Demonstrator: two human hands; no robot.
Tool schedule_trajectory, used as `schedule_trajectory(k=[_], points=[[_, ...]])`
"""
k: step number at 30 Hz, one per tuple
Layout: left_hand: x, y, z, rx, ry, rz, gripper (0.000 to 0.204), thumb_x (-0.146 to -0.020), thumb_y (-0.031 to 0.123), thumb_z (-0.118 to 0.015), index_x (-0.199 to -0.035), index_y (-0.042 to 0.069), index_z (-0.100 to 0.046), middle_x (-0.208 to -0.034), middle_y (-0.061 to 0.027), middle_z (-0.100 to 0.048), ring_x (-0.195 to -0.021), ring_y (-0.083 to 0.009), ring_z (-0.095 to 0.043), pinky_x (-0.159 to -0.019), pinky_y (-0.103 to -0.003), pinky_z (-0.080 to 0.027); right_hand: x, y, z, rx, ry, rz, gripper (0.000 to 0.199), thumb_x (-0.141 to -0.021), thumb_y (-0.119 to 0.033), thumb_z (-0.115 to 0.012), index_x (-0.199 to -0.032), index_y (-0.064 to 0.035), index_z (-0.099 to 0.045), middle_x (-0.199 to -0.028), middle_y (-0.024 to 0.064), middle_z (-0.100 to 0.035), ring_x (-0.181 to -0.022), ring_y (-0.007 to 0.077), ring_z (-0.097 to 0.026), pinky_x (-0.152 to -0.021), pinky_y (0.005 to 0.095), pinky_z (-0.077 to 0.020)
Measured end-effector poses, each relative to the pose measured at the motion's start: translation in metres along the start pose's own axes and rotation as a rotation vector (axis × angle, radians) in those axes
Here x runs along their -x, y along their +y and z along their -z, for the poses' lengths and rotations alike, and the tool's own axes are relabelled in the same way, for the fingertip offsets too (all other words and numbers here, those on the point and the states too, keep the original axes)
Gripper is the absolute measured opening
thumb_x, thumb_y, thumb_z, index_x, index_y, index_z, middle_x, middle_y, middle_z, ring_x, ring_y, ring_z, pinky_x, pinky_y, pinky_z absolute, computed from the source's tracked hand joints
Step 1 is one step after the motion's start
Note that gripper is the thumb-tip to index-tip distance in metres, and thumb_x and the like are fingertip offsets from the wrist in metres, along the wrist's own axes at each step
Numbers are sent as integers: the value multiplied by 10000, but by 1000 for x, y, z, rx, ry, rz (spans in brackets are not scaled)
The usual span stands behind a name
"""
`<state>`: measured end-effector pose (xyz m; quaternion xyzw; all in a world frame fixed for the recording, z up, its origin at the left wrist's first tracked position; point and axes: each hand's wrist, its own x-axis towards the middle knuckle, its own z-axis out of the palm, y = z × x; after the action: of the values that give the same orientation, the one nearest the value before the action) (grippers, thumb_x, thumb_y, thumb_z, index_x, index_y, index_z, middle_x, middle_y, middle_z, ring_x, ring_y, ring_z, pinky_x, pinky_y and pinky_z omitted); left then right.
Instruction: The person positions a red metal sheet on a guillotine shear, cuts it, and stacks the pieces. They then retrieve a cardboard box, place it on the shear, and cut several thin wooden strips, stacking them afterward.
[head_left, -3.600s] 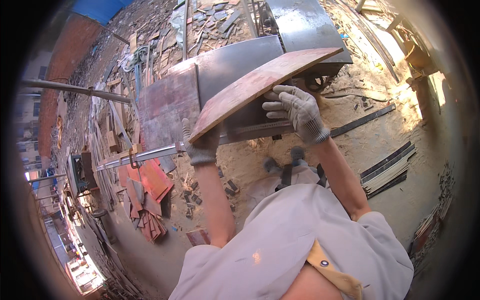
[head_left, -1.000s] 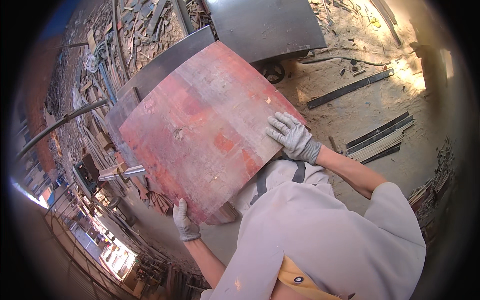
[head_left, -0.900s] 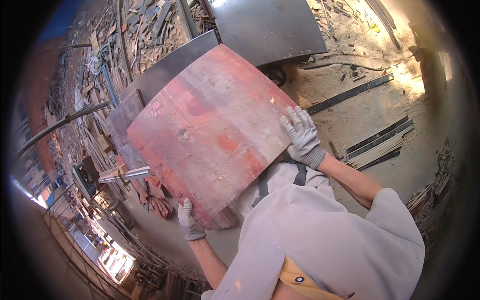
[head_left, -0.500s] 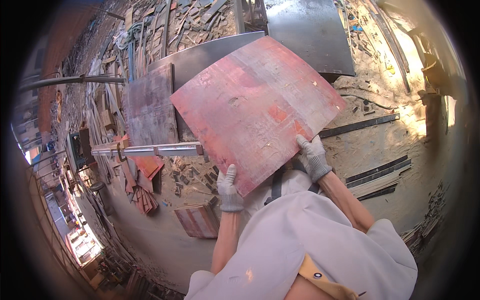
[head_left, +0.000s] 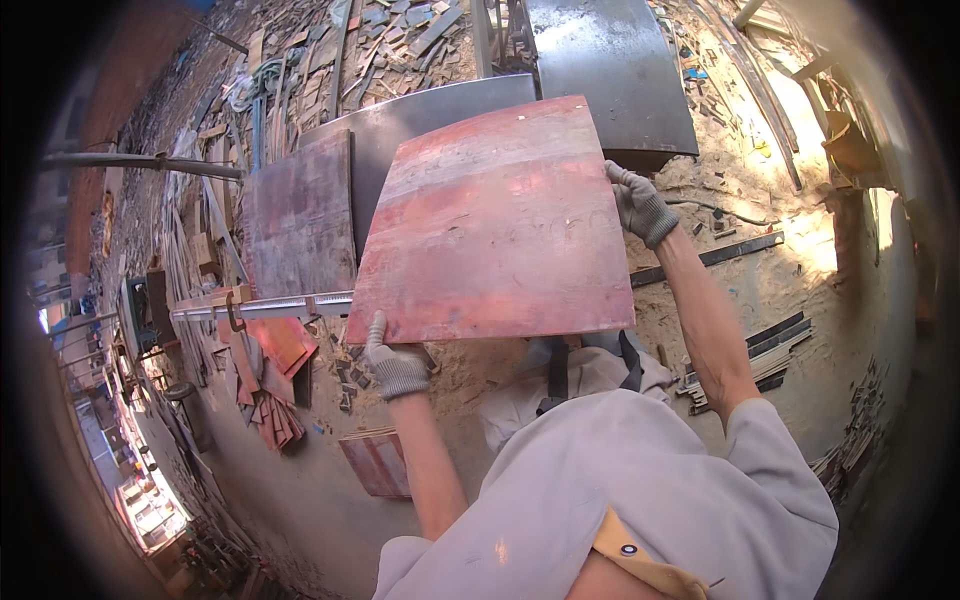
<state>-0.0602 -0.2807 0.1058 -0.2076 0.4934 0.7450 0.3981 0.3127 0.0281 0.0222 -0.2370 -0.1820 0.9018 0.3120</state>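
Board [head_left: 490, 235] has turned; right grip [head_left: 642, 206] moved from near to right edge.

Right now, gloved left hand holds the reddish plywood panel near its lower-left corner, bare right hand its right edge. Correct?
No: in the head view, the right hand wears a grey knit glove. The rest about the plywood panel stands.

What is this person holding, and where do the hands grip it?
A reddish board: the left hand grips its near left corner, the right hand its right edge.
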Motion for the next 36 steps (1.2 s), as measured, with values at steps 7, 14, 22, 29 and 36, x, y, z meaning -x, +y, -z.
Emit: schedule_trajectory(k=[7,14,22,29,36], points=[[133,-98,-19,-79,-224,167,421,-997,57,-676,-1405,28,-574,-1367,-163,-655,-1248,-281,-654,-1034,-458,-604,104,56,-44,-343,-138,161,904,-959,-747,-556,-1495,-22,-491,-1463,222,-597,-1347,384,-579,-1193,570,-403],[126,-93,-51,-1405,-1263,176,801,-966,546,-719,-1553,49,-493,-1529,-160,-576,-1403,-278,-552,-1170,-377,-420,110,41,-106,58,293,199,323,-1067,-241,-652,-1314,-35,-615,-1261,113,-697,-1159,212,-691,-997,425,-594],[23,-68,-43,-799,-681,-252,543,-1023,239,-737,-1464,-26,-563,-1402,-144,-661,-1231,-211,-641,-1110,-352,-482,93,-43,-38,257,624,383,276,-1091,-238,-599,-1158,14,-689,-1068,80,-750,-950,162,-721,-831,372,-623],[-172,-143,-71,-1758,-127,-764,1076,-854,689,-762,-1576,-29,-414,-1584,-295,-465,-1466,-427,-468,-1226,-478,-379,93,-17,76,675,847,326,515,-997,-75,-615,-1502,-5,-545,-1278,103,-703,-1045,194,-686,-900,302,-559],[-198,-125,-127,-2028,-336,-326,888,-879,698,-713,-1408,-6,-597,-1324,-220,-683,-1142,-378,-685,-1020,-504,-536,72,-60,135,813,1009,378,414,-976,-99,-596,-1372,3,-663,-917,-1,-670,-762,113,-535,-688,296,-472]])
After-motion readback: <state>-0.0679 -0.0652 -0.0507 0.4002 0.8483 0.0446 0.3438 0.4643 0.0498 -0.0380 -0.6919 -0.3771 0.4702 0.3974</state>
